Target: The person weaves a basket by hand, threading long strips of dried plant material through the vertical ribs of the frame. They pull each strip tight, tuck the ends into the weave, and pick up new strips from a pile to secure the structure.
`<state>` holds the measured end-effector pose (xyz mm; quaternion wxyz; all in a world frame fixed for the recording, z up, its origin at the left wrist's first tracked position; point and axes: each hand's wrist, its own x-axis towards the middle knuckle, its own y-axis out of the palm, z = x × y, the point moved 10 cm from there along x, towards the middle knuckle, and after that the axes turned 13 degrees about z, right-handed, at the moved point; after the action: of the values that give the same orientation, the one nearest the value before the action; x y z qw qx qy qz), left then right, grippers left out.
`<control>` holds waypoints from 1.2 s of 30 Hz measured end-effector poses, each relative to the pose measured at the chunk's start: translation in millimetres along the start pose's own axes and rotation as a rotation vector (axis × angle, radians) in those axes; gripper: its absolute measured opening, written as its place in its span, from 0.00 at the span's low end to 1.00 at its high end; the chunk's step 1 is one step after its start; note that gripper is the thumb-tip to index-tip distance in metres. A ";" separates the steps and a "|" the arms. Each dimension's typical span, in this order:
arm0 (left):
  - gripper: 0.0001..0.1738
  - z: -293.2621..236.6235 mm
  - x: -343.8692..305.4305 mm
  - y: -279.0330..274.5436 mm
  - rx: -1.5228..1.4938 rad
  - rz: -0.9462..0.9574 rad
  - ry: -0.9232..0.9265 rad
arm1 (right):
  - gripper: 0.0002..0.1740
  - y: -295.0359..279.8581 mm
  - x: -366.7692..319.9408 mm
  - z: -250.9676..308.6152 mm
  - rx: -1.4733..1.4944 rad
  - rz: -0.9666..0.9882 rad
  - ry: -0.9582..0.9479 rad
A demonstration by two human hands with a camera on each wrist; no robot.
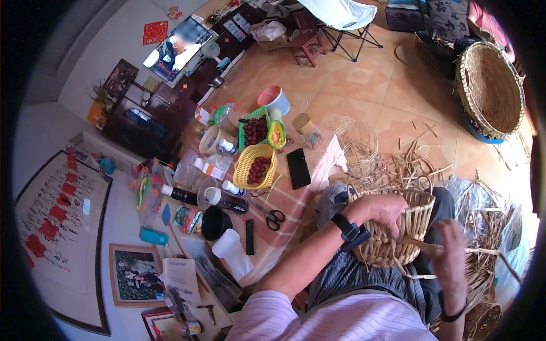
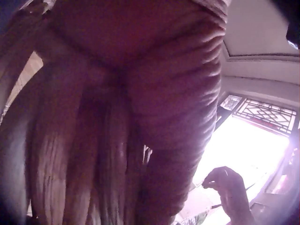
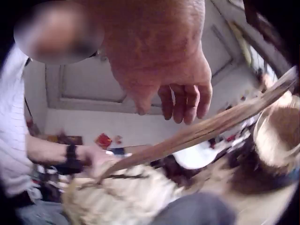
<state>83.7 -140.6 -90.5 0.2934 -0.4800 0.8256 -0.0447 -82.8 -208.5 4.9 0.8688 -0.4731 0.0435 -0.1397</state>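
Observation:
A woven basket (image 1: 392,250) of pale flat strips sits on the person's lap, two loop handles at its rim. The left hand (image 1: 384,213) grips its near left side, thumb outside; close up in the left wrist view, this hand (image 2: 173,79) covers part of the weave. From the basket a long flat strip (image 3: 187,136) runs out to the right. The right hand (image 3: 164,61) hangs above this strip with fingers loosely bent and thumb apart, seemingly holding nothing. In the head view the right hand (image 1: 451,256) is just right of the basket.
Loose strips (image 1: 409,165) lie on the floor beyond the basket, more at the right beside a plastic bag (image 1: 512,256). Left, a cloth-covered table (image 1: 284,199) bears scissors (image 1: 274,219), a phone (image 1: 298,169) and fruit baskets. A large basket (image 1: 492,91) stands far right.

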 end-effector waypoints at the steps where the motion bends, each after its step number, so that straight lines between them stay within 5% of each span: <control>1: 0.29 -1.0 -0.4 0.4 0.001 -0.005 0.003 | 0.31 16.0 14.7 20.5 0.004 0.079 -0.032; 4: 0.28 -7.7 -7.2 -6.1 0.028 -0.035 -0.001 | 0.24 62.0 24.8 11.8 0.065 0.205 -0.078; 8: 0.27 -4.9 -9.8 -3.1 0.050 -0.056 -0.048 | 0.14 58.5 23.0 27.6 0.076 0.148 -0.218; 16: 0.26 -8.3 -6.1 -5.9 0.018 -0.061 -0.039 | 0.08 49.0 31.4 29.8 -0.042 0.226 -0.380; 21: 0.27 -5.4 -2.5 3.2 -0.093 -0.038 0.037 | 0.09 70.2 4.3 16.7 0.082 0.150 -0.346; 24: 0.26 -6.0 -3.0 2.5 0.088 0.011 0.021 | 0.11 64.9 13.1 24.0 -0.007 0.179 -0.416; 26: 0.26 -4.1 -9.7 -1.4 -0.097 -0.012 0.068 | 0.12 50.1 13.6 19.8 -0.093 0.190 -0.436; 27: 0.26 -16.6 -17.0 -9.7 -0.041 0.001 -0.077 | 0.12 52.4 14.6 15.1 -0.125 0.191 -0.433; 30: 0.25 -11.4 -16.5 -5.3 -0.265 0.014 -0.023 | 0.09 71.4 12.8 -8.8 0.060 0.192 -0.426; 31: 0.24 -17.0 -24.0 -10.1 -0.212 0.027 -0.153 | 0.09 73.9 13.3 -8.7 0.085 0.183 -0.430; 36: 0.23 -12.4 -25.0 -10.2 -0.266 -0.035 -0.062 | 0.10 61.6 16.6 -4.5 0.115 0.145 -0.327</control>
<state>94.3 -128.2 -65.6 0.2517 -0.5300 0.8063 0.0749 -55.4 -185.2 -48.0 0.8976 -0.4348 -0.0724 -0.0004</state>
